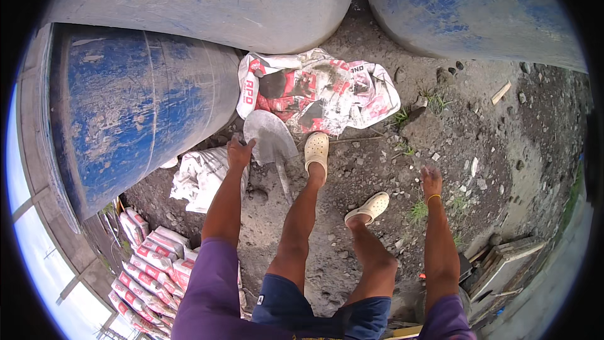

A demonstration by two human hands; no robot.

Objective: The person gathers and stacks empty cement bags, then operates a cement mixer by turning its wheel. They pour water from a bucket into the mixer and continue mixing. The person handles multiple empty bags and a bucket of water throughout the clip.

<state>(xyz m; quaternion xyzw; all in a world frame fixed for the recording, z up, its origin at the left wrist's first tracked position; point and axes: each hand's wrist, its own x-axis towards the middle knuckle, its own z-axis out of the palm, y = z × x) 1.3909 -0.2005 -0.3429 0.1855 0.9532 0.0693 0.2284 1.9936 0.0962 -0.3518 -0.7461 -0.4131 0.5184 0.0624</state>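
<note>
My left hand (239, 153) is beside a shovel (269, 136), its thumb and fingers apart and nothing seen in it. The shovel's grey blade lies next to my left foot, and its handle runs back toward my legs. Beyond the blade, a flattened white and red cement bag (327, 91), smeared with grey, is spread on the dirt. A crumpled white sack (204, 179) lies under and beside my left forearm. My right hand (431, 181), with a yellow band at its wrist, hangs over the stony ground to the right, loosely open and apart from anything.
Large scuffed blue drums stand ahead: one at left (145, 101), one at far centre (251, 6), one at far right (478, 6). Filled cement bags (151, 264) are stacked at lower left. Wooden boards (509, 261) lie at lower right. Stones and weeds dot the ground.
</note>
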